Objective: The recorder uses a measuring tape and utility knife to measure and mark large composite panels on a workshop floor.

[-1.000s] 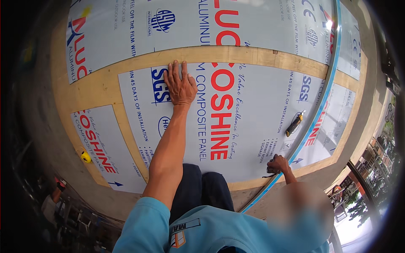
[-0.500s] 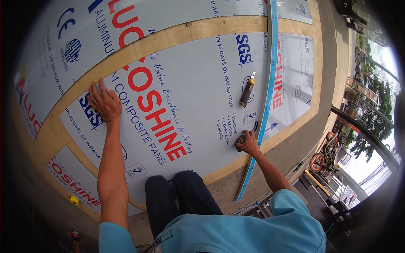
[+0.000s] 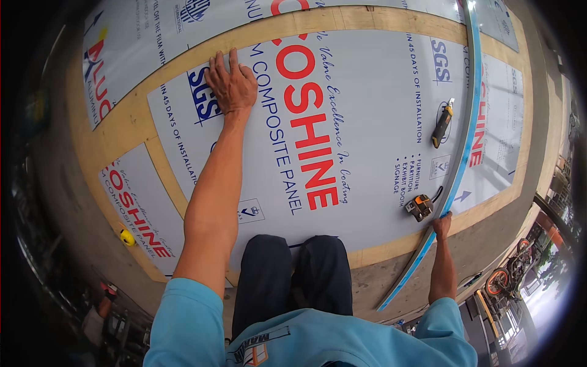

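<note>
My left hand [image 3: 231,85] lies with fingers spread, palm down, across a white film-covered panel [image 3: 361,98] and the edge of a wooden strip beside it. My right hand [image 3: 441,226] is closed around the near part of a long blue-faced metal bar [image 3: 463,160], which lies lengthwise over the panel and sticks out past its near edge. Just left of that hand, a black and orange tape measure [image 3: 419,208] rests on the panel. Farther up lies a utility knife [image 3: 443,125] with a black and yellow handle, its blade showing.
Wooden strips [image 3: 367,18] frame the panel and divide it from neighbouring film-covered sheets. A small yellow object [image 3: 127,237] sits near the left edge. My knees [image 3: 324,263] are at the panel's near edge. Beyond the concrete floor on the right stands a motorbike [image 3: 498,281].
My right hand has let go of the tape measure and taken hold of the metal bar. My left hand stays on the panel. The whole view has shifted, with things now farther right.
</note>
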The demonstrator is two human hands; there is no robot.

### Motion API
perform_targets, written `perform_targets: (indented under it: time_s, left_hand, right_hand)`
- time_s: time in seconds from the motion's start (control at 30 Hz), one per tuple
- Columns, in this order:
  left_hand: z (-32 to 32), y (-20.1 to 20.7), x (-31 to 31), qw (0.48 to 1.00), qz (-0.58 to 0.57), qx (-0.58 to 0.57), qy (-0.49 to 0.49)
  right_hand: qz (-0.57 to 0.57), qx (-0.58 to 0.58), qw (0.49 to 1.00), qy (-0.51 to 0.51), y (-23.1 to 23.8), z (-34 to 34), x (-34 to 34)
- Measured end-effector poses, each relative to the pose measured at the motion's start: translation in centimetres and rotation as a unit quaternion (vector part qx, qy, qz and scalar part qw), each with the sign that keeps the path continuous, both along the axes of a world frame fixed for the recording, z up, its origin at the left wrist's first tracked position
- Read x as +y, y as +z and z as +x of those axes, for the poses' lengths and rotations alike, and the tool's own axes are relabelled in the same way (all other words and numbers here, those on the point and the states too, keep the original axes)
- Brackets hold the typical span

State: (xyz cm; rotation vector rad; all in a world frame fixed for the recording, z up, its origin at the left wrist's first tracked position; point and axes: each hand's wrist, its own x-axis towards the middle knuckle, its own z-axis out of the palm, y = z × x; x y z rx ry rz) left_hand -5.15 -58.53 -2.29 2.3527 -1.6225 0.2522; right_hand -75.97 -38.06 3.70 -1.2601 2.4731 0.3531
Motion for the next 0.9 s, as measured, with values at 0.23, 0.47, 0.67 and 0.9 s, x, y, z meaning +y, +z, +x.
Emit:
perform_targets:
  time_s: [0.23, 0.47, 0.67, 0.9]
  left_hand:
    - [1.4, 0.9, 6.2, 0.994, -0.013, 0.044, -0.100]
    - [2.4, 5.9, 32.0, 0.950, 0.204, 0.178, -0.157]
    - [6.8, 11.5, 55.8, 0.923, 0.291, 0.172, -0.181]
    - [11.1, 6.4, 74.5, 0.909, 0.233, 0.342, 0.037]
  right_hand:
    - [-0.056, 0.004, 0.998, 0.008, 8.7, 9.6, 0.3]
    - [-0.266, -0.089, 0.958, -0.060, 18.6, 18.8, 11.3]
    - [-0.273, -0.120, 0.952, -0.064, 18.4, 26.8, 26.4]
    - [-0.308, -0.181, 0.933, -0.037, 13.6, 31.5, 38.7]
